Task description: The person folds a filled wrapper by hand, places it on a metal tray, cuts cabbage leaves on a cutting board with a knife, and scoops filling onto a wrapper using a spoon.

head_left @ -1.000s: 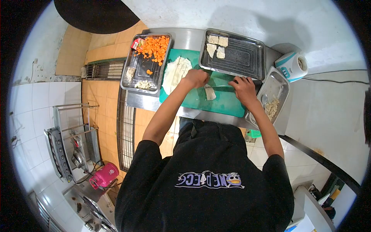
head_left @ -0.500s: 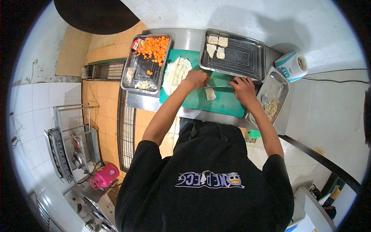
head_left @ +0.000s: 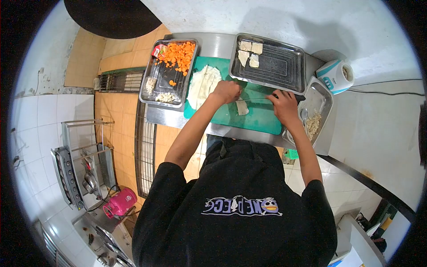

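Hands [head_left: 228, 91] [head_left: 285, 106] apart, right gripping knife [head_left: 258, 98], left apparently curled

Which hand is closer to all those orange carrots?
Left. The left hand is across the white sheet from the carrots; the right hand is farther right, holding the knife.

The black shirt [head_left: 235, 240] carries the lettering [head_left: 242, 207] "ONE PIECE", seen upside down.

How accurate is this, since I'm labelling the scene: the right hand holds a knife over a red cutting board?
Not quite: the cutting board is green, not red, as the head view shows; the right hand holds a knife over it.
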Demonstrator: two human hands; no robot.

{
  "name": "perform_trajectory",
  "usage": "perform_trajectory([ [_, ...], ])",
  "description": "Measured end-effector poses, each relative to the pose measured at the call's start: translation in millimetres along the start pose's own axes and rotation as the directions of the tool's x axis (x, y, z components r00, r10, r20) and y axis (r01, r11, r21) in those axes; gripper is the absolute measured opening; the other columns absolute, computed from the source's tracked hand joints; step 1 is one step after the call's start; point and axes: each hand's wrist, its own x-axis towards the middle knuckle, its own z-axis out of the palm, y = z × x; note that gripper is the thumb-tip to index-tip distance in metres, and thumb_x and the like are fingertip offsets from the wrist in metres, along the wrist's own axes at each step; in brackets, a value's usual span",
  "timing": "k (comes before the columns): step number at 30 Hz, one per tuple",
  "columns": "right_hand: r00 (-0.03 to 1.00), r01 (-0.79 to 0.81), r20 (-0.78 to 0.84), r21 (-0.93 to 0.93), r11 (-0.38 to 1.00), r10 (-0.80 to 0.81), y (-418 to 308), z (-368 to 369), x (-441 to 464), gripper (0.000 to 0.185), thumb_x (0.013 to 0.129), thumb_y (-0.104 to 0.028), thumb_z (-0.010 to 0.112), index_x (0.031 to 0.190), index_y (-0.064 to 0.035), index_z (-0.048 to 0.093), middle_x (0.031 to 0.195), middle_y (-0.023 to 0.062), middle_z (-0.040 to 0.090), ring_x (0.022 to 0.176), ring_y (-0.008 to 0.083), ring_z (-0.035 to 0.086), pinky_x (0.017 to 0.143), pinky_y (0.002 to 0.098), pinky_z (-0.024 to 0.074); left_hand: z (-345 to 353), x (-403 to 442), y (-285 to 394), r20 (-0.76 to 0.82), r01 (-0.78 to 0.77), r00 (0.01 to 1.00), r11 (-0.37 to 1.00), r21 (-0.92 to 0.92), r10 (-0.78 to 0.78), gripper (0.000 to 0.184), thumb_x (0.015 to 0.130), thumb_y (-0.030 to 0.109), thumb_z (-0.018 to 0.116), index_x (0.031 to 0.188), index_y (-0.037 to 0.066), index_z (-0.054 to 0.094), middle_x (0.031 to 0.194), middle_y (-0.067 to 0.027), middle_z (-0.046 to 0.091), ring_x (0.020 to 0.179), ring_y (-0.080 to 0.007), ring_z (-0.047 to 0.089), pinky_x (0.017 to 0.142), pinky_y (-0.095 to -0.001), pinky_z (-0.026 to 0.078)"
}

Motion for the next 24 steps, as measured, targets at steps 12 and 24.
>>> perform_trajectory([
  [12, 0.948, -0.266, 0.174, -0.024, 0.964, 0.266, -3.2, -44.2, -39.6, 0.034, 0.090, -0.012, 0.068, 0.122, -0.0232, 0.073, 0.111, 0.0041, 0.069, 0.106, 0.0270, 0.068, 0.090, 0.0491, 0.0519, -3.6, -19.5, 9.5, -0.111, -0.030, 0.994, 0.977, -0.210, 0.007, 0.017, 0.088, 0.027, 0.076, 0.102, 0.019, 0.073, 0.095, -0.0079, 0.077, 0.093, -0.0326, 0.075, 0.081, -0.0480, 0.059],
  [24, 0.844, -0.530, 0.259, 0.530, 0.662, 0.469, -33.5, -20.0, -54.7, 0.028, 0.097, -0.019, 0.067, 0.122, -0.0061, 0.065, 0.111, 0.0207, 0.073, 0.101, 0.0424, 0.071, 0.086, 0.0512, 0.0552, 33.0, -48.1, 36.2, -0.397, -0.060, 0.917, 0.996, -0.062, 0.030, 0.014, 0.087, 0.025, 0.075, 0.100, 0.019, 0.072, 0.093, -0.0035, 0.070, 0.093, -0.0262, 0.071, 0.078, -0.0459, 0.054],
])
